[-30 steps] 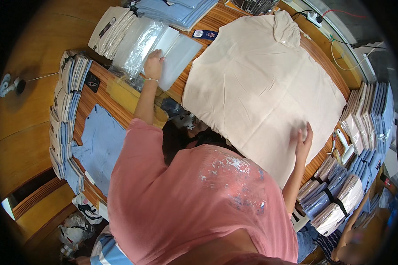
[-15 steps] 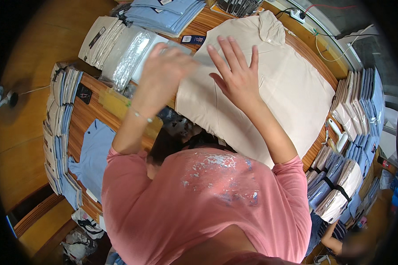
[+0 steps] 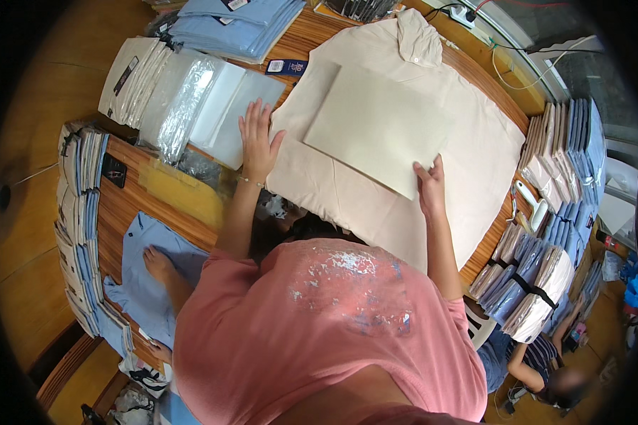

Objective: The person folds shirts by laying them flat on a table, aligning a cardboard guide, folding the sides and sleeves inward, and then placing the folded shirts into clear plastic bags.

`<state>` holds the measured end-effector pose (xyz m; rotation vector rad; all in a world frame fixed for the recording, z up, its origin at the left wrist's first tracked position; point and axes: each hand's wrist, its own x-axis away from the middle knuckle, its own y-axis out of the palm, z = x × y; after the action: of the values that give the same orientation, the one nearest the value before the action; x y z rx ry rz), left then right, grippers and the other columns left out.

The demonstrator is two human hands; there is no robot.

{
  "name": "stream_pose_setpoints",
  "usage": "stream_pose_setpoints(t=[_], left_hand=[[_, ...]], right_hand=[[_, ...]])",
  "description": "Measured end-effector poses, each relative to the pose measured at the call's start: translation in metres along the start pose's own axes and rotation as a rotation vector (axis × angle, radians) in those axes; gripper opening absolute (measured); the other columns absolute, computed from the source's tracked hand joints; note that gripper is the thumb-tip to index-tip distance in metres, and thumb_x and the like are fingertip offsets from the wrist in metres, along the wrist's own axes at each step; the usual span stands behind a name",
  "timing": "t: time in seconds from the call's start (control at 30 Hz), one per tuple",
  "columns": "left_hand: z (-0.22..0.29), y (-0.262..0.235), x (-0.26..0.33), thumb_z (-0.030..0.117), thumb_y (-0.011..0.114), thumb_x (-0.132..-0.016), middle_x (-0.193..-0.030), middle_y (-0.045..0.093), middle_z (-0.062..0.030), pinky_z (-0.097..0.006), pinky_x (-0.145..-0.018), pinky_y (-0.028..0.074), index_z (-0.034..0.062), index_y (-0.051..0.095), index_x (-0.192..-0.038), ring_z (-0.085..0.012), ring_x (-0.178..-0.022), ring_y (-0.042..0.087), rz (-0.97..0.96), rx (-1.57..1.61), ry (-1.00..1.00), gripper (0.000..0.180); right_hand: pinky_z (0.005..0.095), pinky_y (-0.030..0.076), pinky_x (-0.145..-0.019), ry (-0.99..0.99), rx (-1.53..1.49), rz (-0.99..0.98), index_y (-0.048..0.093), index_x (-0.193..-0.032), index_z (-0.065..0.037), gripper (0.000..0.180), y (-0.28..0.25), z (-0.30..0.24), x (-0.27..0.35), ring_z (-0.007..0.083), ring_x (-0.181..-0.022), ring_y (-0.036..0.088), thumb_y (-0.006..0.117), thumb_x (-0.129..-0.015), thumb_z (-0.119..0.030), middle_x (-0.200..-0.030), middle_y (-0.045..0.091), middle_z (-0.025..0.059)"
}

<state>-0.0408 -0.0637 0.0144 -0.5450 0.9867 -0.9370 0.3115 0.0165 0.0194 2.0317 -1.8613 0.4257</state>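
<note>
A beige shirt (image 3: 475, 163) lies spread on the wooden table, its buttoned collar (image 3: 418, 44) at the far end. Above the shirt a stiff off-white rectangular board (image 3: 376, 120) is tilted, with my right hand (image 3: 431, 185) pinching its near right corner between thumb and fingers. My left hand (image 3: 259, 145) holds nothing. Its fingers are stretched out and apart, by the shirt's left edge and next to a stack of clear plastic sheets (image 3: 252, 92). Whether that hand touches the shirt or the sheets I cannot tell.
Folded blue shirts (image 3: 237, 32) and clear plastic bags (image 3: 181, 95) lie far left. Another person's hand (image 3: 159, 265) rests on a blue shirt (image 3: 145, 241) at left. Packed shirts (image 3: 560, 163) and a white-handled tool (image 3: 532, 202) are at right. Cables (image 3: 503, 49) run along the far edge.
My right hand has come back toward me and now grips the board, newly in view over the shirt. The left hand has lowered. Another person's hand has appeared on the blue shirt.
</note>
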Motion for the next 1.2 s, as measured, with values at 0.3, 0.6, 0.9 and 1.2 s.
stream_pose_setpoints(t=[0.3, 0.6, 0.9, 1.2], left_hand=[[0.053, 0.036, 0.015, 0.014, 0.053, -0.082, -0.146, 0.016, -0.0192, -0.058, -0.107, 0.013, 0.0165, 0.031, -0.14, -0.0396, -0.136, 0.011, -0.4, -0.088, -0.026, 0.062], [0.051, 0.044, 0.026, 0.017, 0.053, -0.086, -0.138, 0.03, -0.0171, -0.054, -0.107, 0.018, 0.0126, 0.042, -0.131, -0.0345, -0.131, 0.025, -0.357, -0.077, 0.011, 0.047], [0.049, 0.05, 0.032, 0.014, 0.052, -0.084, -0.137, 0.03, -0.0215, -0.055, -0.106, 0.02, 0.0077, 0.041, -0.131, -0.0387, -0.13, 0.024, -0.287, -0.125, -0.025, 0.048], [0.065, 0.041, 0.024, 0.017, 0.055, -0.082, -0.135, 0.032, -0.0226, -0.054, -0.104, 0.024, 0.0051, 0.043, -0.127, -0.0379, -0.128, 0.028, -0.244, -0.175, -0.013, 0.048]], right_hand=[[0.0254, 0.036, -0.041, 0.129, 0.14, -0.168, 0.027, -0.133, -0.001, 0.058, 0.064, 0.009, -0.045, 0.0097, -0.055, 0.048, 0.058, -0.084, -0.005, -0.08, 0.055, 0.0057], [0.0242, 0.036, -0.038, -0.131, 0.345, 0.006, 0.021, -0.143, -0.009, 0.077, 0.061, 0.001, -0.028, 0.0095, -0.05, 0.047, 0.064, -0.079, -0.005, -0.068, 0.053, 0.0045], [0.0286, 0.046, -0.045, -0.076, 0.701, -0.166, 0.038, -0.138, -0.011, 0.071, 0.061, -0.017, -0.028, 0.0136, -0.044, 0.052, 0.07, -0.075, -0.017, -0.06, 0.052, 0.0043], [0.0338, 0.046, -0.052, -0.16, 0.934, -0.14, 0.04, -0.136, -0.013, 0.069, 0.056, -0.023, -0.023, 0.0211, -0.049, 0.056, 0.068, -0.076, -0.029, -0.064, 0.058, 0.0078]])
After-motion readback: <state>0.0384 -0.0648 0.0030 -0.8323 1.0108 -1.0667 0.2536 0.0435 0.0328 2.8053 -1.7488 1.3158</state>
